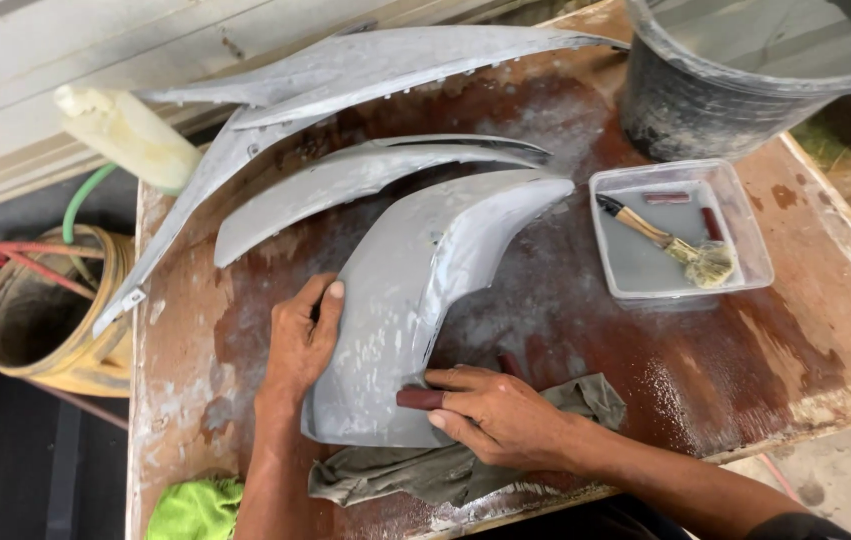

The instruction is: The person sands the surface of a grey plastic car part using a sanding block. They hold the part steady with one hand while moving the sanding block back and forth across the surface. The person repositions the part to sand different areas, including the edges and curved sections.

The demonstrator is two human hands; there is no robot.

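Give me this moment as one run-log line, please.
left hand: flat on grey curved panel | right hand: presses small red-brown block on panel | grey rag under panel | table

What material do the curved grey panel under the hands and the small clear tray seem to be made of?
Curved grey panel: probably moulded plastic or fibreglass under matt grey primer; dull, patchy sanded surface. Hard to tell which.
Clear tray: transparent plastic, glossy; the tabletop shows through its thin walls.

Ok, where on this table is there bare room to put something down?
Bare patches: right of the tub out to the table edge, and between tub and rag. Also the near left corner by the left hand. The back is crowded with grey panels and the bucket.
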